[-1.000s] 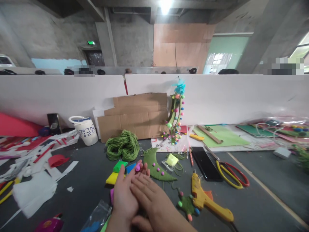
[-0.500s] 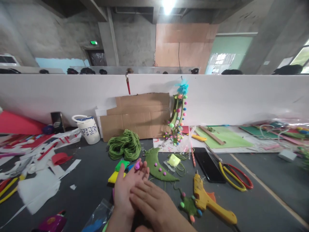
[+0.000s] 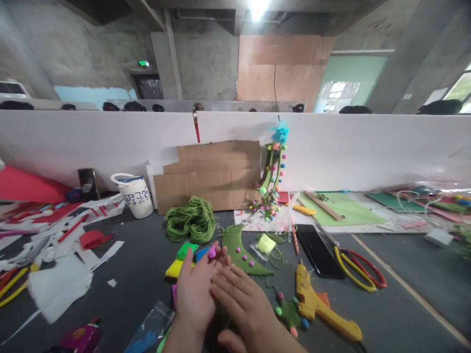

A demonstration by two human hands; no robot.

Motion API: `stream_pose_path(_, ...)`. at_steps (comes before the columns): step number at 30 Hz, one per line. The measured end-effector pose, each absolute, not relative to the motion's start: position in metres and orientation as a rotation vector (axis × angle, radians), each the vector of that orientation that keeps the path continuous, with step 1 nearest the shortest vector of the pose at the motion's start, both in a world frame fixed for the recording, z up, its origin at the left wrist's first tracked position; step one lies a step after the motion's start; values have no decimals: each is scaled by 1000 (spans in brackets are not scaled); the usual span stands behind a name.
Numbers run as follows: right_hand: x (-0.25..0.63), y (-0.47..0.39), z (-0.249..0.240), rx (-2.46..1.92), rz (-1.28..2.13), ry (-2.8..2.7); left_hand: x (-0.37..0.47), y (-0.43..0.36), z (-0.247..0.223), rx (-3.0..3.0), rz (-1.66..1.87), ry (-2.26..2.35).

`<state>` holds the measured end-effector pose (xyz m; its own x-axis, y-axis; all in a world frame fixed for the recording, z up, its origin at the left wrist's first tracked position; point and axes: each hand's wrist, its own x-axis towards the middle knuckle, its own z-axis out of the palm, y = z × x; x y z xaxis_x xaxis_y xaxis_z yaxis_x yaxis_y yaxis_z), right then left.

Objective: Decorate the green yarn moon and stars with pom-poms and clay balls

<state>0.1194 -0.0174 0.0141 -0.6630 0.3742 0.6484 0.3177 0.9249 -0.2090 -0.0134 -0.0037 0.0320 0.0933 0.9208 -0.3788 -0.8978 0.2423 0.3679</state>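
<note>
My left hand [image 3: 195,289] lies palm up, its fingers slightly curled around a small lump of purple modelling clay [image 3: 212,252]. Flat across that palm rests my right hand [image 3: 245,299], fingers stretched out; whatever may be between the palms is hidden. Just beyond the fingers is a green yarn-covered crescent [image 3: 233,242] with several small purple balls on it. Green [image 3: 187,251] and yellow clay packets [image 3: 174,268] sit left of the fingers. A pale yellow clay packet [image 3: 265,243] lies right of the crescent.
A yellow glue gun [image 3: 324,309] lies at right beside a green star with coloured balls [image 3: 290,312]. Further right are a black phone [image 3: 321,252] and scissors [image 3: 358,269]. Green yarn [image 3: 190,220], cardboard [image 3: 209,176] and a decorated hanging crescent [image 3: 271,171] stand behind. Paper scraps [image 3: 61,284] cover the left.
My right hand has slid slightly forward and right over the left palm. The left hand has shifted a little right, the purple clay moving with its fingers.
</note>
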Motion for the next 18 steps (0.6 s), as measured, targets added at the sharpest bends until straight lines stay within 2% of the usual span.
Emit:
stream_pose_path(12,114,-19,7,-403,77,-2287,-13,-2,28,44,1359,570)
stream_pose_path(18,117,-19,10,-504,132,-2357,-12,-3,29,70,1321,600)
